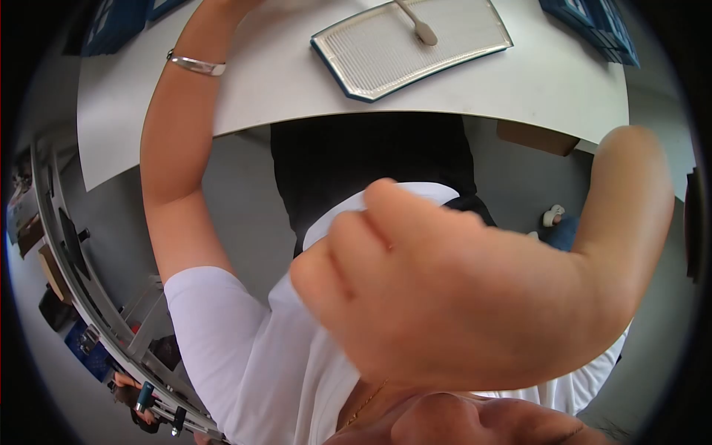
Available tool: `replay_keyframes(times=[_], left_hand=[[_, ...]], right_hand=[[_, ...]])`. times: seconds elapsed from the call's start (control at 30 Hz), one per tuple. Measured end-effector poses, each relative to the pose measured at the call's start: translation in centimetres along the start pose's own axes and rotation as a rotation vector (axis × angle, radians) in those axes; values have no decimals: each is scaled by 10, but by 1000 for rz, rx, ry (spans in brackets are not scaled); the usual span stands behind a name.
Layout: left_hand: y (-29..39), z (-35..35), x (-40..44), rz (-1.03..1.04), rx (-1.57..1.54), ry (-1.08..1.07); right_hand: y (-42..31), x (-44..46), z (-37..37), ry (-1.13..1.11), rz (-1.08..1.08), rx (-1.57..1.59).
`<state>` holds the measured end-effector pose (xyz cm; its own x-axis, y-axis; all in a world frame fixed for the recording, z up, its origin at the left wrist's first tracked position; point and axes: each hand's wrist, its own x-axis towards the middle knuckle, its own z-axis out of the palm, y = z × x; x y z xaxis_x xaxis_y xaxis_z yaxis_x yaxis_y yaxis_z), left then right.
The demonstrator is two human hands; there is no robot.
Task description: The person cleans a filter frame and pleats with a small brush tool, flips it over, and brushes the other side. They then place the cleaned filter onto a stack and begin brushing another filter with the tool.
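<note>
My right hand (445, 289) is raised close to the camera, in front of my chest and face. Its back faces me and the fingers are curled in; whatever they may hold is hidden. At the top left, my left arm reaches over the white table (289, 89), a silver bracelet (196, 65) around the wrist. Only the edge of my left hand (231, 4) shows, with its fingers outside the view. A flat, ribbed whitish panel (386, 63) with a shiny rim and blue edge lies on the table. On it rests a thin beige tool with a paddle-shaped end (425, 33).
Blue slotted crates stand at the table's far left (115, 26) and far right (597, 30). Below the right table edge is a brown cardboard box (535, 138). Another person's shoe (552, 215) shows on the floor at right. Shelving (96, 297) curves along the left.
</note>
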<state>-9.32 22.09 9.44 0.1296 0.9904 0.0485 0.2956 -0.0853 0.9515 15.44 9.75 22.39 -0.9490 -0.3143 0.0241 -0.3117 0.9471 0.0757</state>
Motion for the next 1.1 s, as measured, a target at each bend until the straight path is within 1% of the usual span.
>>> replay_keyframes(times=[0.03,0.1,0.23,0.4,0.5,0.57,0.6,0.67,0.7,0.73,0.77,0.83,0.87,0.9,0.93,0.97,1.03,1.07,1.1], left_hand=[[-2,-3,-1,-8,5,10],[-4,0,2,-17,17,9],[2,-3,-7,-66,23,35],[-3,-4,-5,-104,-30,19],[-2,-2,-5,-117,-7,56],[0,-4,-7,-74,-53,4],[-1,-6,-7,-63,-64,41],[-7,-9,-6,-50,-47,7],[-8,-11,-6,-48,-51,42],[-9,-12,-6,-48,-69,24],[-7,-13,-6,-46,-84,3],[-1,-14,-8,-31,-80,31],[0,-15,-7,-23,-67,32],[3,-15,-7,-17,-57,28],[9,-14,-10,-39,6,74],[12,-17,-11,-35,9,80],[13,-28,-13,-4,21,162],[14,-34,-14,-31,103,217],[14,-38,-16,-30,109,218]], right_hand=[[-1,6,-3,-3,16,-3],[-2,19,-9,-218,14,131],[3,39,10,-75,-52,199],[24,22,42,-45,-37,272],[44,18,62,-29,-99,315],[90,-13,81,356,132,334],[110,-31,83,329,206,273],[142,-62,86,257,328,197],[151,-75,93,213,373,179],[153,-85,101,139,464,183],[154,-91,108,137,438,178],[156,-96,118,46,499,219],[157,-97,123,47,485,211],[157,-97,129,71,522,280],[157,-97,132,97,560,349],[158,-97,132,99,555,343],[159,-97,131,104,546,376],[160,-98,133,125,541,379],[161,-100,134,131,539,378]])
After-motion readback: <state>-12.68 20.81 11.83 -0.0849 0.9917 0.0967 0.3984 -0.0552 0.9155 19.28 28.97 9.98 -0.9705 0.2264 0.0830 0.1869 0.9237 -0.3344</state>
